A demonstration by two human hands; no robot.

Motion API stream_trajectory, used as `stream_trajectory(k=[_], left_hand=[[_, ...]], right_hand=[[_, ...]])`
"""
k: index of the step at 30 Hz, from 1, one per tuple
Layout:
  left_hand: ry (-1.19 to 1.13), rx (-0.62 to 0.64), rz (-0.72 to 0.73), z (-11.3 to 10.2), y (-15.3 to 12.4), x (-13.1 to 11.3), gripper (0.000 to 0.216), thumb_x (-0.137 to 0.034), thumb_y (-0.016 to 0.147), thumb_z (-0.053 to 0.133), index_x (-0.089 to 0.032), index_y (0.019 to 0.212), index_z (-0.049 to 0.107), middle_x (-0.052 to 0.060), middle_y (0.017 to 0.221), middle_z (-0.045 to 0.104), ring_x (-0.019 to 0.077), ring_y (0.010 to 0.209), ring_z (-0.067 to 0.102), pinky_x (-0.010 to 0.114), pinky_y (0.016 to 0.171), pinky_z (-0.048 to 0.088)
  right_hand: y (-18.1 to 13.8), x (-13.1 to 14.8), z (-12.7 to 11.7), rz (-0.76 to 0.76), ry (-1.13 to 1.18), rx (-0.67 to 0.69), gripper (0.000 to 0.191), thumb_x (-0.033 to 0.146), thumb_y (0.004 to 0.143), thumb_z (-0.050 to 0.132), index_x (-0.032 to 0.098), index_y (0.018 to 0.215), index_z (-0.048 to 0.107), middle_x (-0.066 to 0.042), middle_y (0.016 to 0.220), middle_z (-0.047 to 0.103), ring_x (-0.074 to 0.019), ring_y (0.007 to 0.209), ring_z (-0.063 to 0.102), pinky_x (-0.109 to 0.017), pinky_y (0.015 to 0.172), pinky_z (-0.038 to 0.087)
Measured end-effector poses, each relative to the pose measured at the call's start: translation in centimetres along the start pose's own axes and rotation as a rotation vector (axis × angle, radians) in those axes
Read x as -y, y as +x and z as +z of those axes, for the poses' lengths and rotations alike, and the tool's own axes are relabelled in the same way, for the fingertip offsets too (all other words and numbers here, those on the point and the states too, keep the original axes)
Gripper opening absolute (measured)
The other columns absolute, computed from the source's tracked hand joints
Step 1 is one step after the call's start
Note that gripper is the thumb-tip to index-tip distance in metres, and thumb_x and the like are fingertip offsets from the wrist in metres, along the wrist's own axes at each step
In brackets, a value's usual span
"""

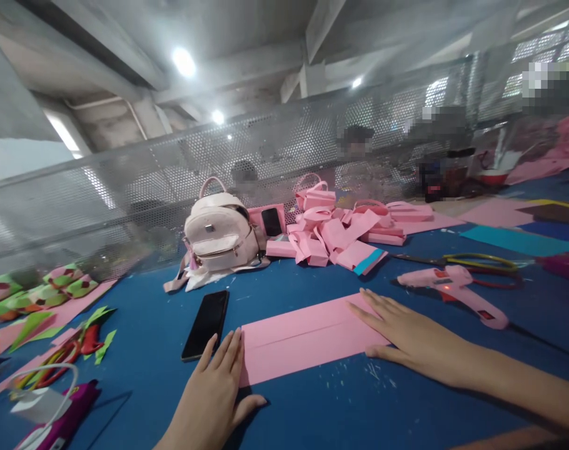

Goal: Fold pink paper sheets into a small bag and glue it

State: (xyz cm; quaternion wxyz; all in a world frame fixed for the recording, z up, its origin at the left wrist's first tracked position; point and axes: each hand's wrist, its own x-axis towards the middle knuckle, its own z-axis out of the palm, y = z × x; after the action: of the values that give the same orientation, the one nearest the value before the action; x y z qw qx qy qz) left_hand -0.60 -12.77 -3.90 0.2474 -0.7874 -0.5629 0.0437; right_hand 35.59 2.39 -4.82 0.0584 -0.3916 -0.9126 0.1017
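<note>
Across the lower frame, blue surface (144, 400); pink paper (303, 344) flat at lower centre, left hand (216, 381) at left edge, right hand (401, 328) over right end, both grips unclenched, likely steadying it. Glue gun (460, 290) at right, phone (207, 325) at left, presumably parked clear.

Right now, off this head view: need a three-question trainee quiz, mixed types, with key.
1. True or false: neither hand holds the pink glue gun.
2. Which is nearer the black phone lying flat on the blue table: the left hand or the right hand?
3. Fill in: the creased sheet under the fingers of the right hand is coloured ___.

Key: 1. True. 2. The left hand. 3. Pink.
</note>
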Motion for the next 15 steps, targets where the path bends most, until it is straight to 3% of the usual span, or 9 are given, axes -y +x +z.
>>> stream_trajectory(k=[3, 6, 9, 15], left_hand=[[-0.046, 0.011, 0.037, -1.1, 1.5, -1.3, 0.088, -0.073, 0.089, 0.026, -0.002, 0.135, 0.051, 0.022, 0.141, 0.042, 0.0387, 0.127, 0.049, 0.058, 0.098, 0.048], [-0.167, 0.077, 0.155, -2.1, 3.9, -3.0, 0.089, -0.072, 0.090, 0.026, -0.002, 0.142, 0.041, 0.019, 0.144, 0.037, 0.0347, 0.128, 0.048, 0.048, 0.098, 0.052], [-0.209, 0.099, 0.145, -2.2, 5.3, -3.8, 0.087, -0.072, 0.090, 0.027, -0.003, 0.141, 0.043, 0.018, 0.143, 0.039, 0.0334, 0.128, 0.049, 0.044, 0.100, 0.051], [-0.055, -0.044, 0.033, 0.7, 2.2, -2.1, 0.077, -0.063, 0.094, 0.030, 0.001, 0.126, 0.059, 0.022, 0.128, 0.057, 0.0336, 0.114, 0.062, 0.043, 0.090, 0.057]], right_hand=[[-0.1, 0.1, -0.1, -0.009, 0.001, -0.009, 0.079, 0.070, 0.085, 0.047, 0.027, 0.150, 0.031, -0.014, 0.157, 0.022, -0.0390, 0.142, 0.019, -0.060, 0.112, 0.027], [-0.1, 0.3, -0.2, -0.001, -0.008, -0.021, 0.078, 0.070, 0.085, 0.048, 0.027, 0.149, 0.034, -0.014, 0.156, 0.024, -0.0397, 0.141, 0.021, -0.060, 0.112, 0.028], [-0.1, 0.3, -0.3, 0.024, -0.017, -0.014, 0.079, 0.070, 0.084, 0.048, 0.028, 0.149, 0.033, -0.014, 0.157, 0.021, -0.0405, 0.141, 0.022, -0.060, 0.111, 0.030], [0.4, 0.0, 0.1, 0.009, -0.065, 0.006, 0.079, 0.071, 0.086, 0.044, 0.027, 0.150, 0.030, -0.013, 0.157, 0.019, -0.0387, 0.142, 0.021, -0.059, 0.111, 0.030]])
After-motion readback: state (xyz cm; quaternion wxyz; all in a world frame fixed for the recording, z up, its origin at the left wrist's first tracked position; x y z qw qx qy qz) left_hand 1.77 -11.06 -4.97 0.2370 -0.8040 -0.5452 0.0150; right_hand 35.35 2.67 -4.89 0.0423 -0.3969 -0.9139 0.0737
